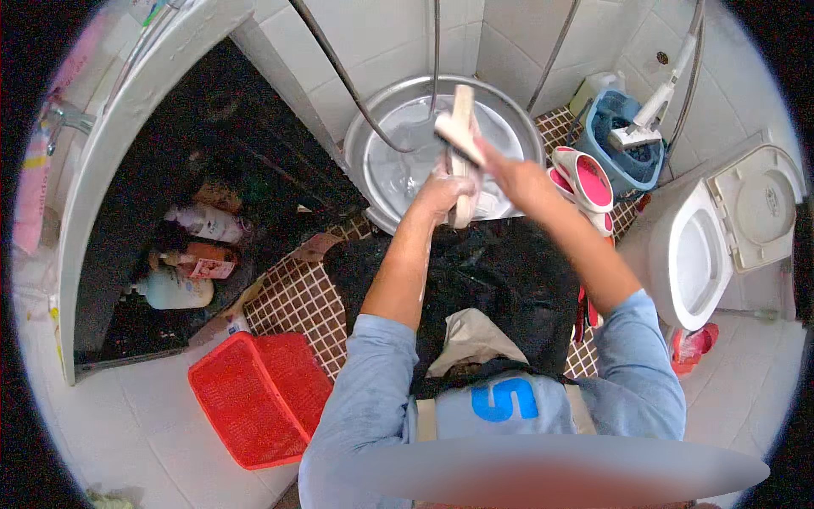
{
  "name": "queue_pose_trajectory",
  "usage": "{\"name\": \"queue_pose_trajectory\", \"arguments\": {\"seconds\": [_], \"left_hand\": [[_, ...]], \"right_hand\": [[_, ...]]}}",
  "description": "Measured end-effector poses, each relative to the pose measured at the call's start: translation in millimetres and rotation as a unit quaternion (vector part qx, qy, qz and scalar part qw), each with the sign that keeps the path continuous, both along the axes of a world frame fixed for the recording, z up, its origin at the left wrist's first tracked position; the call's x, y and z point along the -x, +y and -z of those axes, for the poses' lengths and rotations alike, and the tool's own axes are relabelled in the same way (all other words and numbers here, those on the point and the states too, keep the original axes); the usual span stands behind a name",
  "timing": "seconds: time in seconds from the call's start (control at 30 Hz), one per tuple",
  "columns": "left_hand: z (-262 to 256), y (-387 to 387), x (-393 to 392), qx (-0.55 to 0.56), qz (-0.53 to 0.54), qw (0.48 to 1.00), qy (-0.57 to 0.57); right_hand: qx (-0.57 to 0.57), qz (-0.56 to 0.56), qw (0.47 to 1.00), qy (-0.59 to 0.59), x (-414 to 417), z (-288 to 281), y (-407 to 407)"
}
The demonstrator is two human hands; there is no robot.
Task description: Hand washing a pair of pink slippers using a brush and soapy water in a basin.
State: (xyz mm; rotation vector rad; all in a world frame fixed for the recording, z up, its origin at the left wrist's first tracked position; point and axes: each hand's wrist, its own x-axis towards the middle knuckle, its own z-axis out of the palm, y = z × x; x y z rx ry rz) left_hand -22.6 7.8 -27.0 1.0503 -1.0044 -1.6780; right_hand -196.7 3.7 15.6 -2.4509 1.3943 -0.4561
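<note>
In front of me my left hand [446, 191] grips a long beige item [463, 102], perhaps a shoe turned edge-on; what it is cannot be told for sure. My right hand [512, 178], a little blurred, is closed around a scrub brush [459, 139] with a pale back and dark bristles. The brush lies across the beige item, at its middle. Suds show on my left hand and forearm. Both hands are above a round metal basin [362, 191] holding cloudy water, and another pale thing in the basin is partly hidden below them.
Right of the basin stand white shoes with pink insides [591, 181], a blue bucket [655, 172] with a white mop [642, 127], and a toilet [699, 267]. To the left are a red plastic basket [248, 401] and several bottles [203, 223] under a counter. Hoses [343, 63] hang over the basin.
</note>
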Motion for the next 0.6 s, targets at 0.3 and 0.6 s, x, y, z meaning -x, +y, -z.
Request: {"name": "queue_pose_trajectory", "arguments": {"seconds": [0.3,0.6], "left_hand": [[16,3,-12,0.001,0.054,0.995,-0.082],[11,8,-13,-0.022,0.031,0.999,0.034]], "right_hand": [[-0.055,-0.066,0.991,0.103,-4,2,17],[-0.032,-0.072,0.995,0.064,-14,0,5]]}}
